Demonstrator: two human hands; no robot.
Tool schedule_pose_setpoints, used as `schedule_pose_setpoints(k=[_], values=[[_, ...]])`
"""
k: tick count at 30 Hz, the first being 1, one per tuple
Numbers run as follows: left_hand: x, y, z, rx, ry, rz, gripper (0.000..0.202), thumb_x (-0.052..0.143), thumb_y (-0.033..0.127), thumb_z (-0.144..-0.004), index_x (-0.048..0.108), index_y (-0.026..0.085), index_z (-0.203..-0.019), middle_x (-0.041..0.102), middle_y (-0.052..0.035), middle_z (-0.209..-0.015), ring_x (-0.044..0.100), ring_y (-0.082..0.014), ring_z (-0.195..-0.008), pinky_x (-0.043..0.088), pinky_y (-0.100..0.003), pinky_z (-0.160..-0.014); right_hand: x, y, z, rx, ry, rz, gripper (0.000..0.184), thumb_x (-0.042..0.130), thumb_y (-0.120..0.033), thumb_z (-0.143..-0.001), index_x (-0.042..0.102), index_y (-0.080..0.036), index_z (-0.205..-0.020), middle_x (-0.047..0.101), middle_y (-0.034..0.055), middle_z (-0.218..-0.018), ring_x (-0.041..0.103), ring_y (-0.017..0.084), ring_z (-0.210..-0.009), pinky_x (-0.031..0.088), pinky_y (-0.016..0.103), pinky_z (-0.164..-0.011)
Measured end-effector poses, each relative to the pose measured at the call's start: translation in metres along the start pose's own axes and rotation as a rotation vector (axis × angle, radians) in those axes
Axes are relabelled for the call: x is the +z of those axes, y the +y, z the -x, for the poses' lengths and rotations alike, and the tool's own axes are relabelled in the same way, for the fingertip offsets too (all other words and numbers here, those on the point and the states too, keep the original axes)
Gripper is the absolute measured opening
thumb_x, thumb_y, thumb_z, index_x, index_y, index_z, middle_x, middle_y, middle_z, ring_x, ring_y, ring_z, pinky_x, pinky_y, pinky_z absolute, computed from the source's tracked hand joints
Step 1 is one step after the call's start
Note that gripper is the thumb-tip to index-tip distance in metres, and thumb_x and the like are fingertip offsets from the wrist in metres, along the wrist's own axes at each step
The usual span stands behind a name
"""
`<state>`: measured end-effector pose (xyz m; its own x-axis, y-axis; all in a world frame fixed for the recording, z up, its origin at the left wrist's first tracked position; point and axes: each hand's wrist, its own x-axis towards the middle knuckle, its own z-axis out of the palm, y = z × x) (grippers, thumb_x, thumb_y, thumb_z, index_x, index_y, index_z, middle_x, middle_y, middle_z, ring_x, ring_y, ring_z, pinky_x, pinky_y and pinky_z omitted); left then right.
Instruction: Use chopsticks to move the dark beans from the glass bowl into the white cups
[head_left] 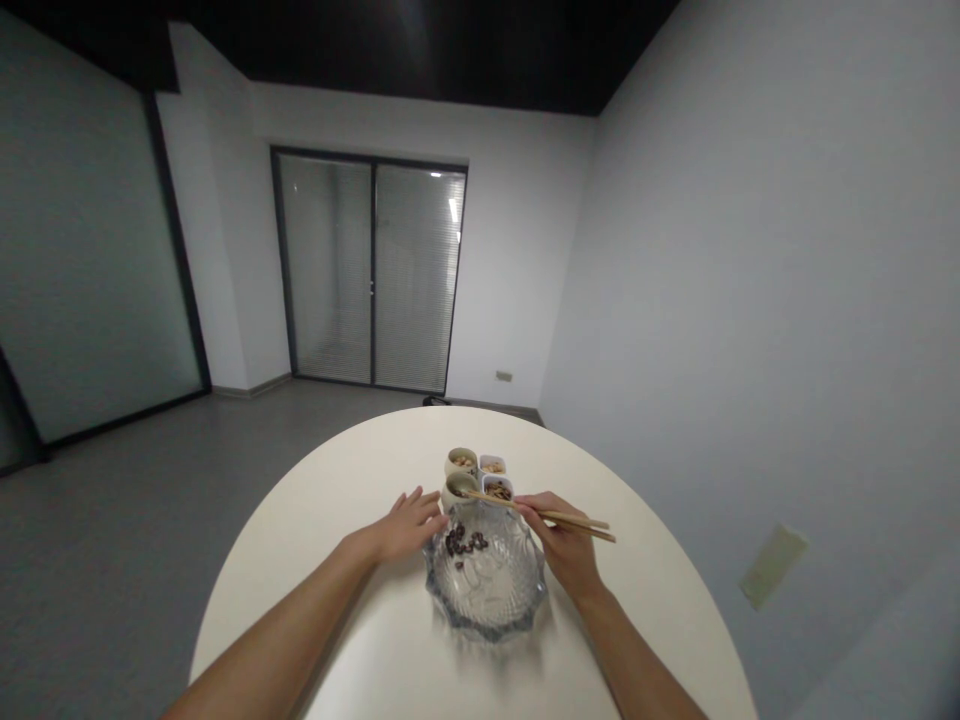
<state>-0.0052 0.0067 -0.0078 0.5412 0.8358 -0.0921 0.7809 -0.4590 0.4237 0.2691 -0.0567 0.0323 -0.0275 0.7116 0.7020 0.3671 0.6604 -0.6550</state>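
Note:
A pair of wooden chopsticks [559, 516] is gripped in my right hand [564, 545], above the right rim of a clear glass bowl [491, 630]. Their tips reach over the mouth of the nearer round beige cup [452, 498]; whether they pinch anything is too small to tell. Dark brown beans or nuts [465, 542] lie in the far left part of the glass bowl. My left hand [409, 525] is open, fingers spread, at the bowl's left rim and close beside the nearer cup.
Behind the nearer cup stands another beige cup [460, 461] with light brown pieces. To the right are a white dish [493, 465] with pale bits and a second white dish [498, 487] with brown strips. All stand on a round white table [360, 640]. A wall [750, 300] rises at the right.

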Motion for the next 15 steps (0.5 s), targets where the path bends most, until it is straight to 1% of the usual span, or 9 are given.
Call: schedule_pose_setpoints(k=[4, 6, 9, 15], values=[[-0.0002, -0.0004, 0.0000, 0.003, 0.007, 0.012, 0.059, 0.016, 0.062, -0.099, 0.037, 0.031, -0.144, 0.016, -0.0020, -0.156, 0.003, -0.0324, -0.144, 0.004, -0.057, -0.113, -0.0036, 0.0005, -0.0004, 0.039, 0.036, 0.020, 0.021, 0.064, -0.038, -0.086, 0.072, -0.019, -0.083, 0.069, 0.0058, -0.081, 0.064, 0.017, -0.073, 0.055, 0.027, -0.066], [-0.0002, -0.0013, 0.0000, 0.012, 0.009, 0.014, 0.058, 0.016, 0.062, -0.099, 0.036, 0.032, -0.145, 0.016, -0.0014, -0.156, 0.003, -0.0328, -0.143, 0.004, -0.057, -0.113, -0.0055, 0.0016, -0.0004, 0.063, 0.029, 0.037, 0.023, 0.064, -0.039, -0.086, 0.071, -0.018, -0.082, 0.068, 0.0053, -0.079, 0.063, 0.016, -0.070, 0.054, 0.025, -0.062], [-0.0005, -0.0018, 0.0006, 0.019, 0.011, 0.010, 0.060, 0.016, 0.062, -0.099, 0.037, 0.030, -0.145, 0.017, -0.0018, -0.156, 0.003, -0.0327, -0.143, 0.005, -0.057, -0.113, -0.0065, 0.0022, -0.0001, 0.066, -0.015, 0.060, 0.025, 0.063, -0.041, -0.086, 0.071, -0.018, -0.081, 0.068, 0.0049, -0.077, 0.063, 0.015, -0.069, 0.053, 0.024, -0.061], [-0.0022, 0.0018, 0.0020, 0.002, 0.000, 0.021, 0.062, 0.015, 0.064, -0.098, 0.037, 0.030, -0.145, 0.015, -0.0018, -0.156, 0.002, -0.0322, -0.144, 0.003, -0.055, -0.114, -0.0026, 0.0012, 0.0014, 0.066, -0.095, 0.094, 0.025, 0.062, -0.042, -0.086, 0.070, -0.019, -0.082, 0.069, 0.0047, -0.079, 0.064, 0.017, -0.074, 0.053, 0.023, -0.061]])
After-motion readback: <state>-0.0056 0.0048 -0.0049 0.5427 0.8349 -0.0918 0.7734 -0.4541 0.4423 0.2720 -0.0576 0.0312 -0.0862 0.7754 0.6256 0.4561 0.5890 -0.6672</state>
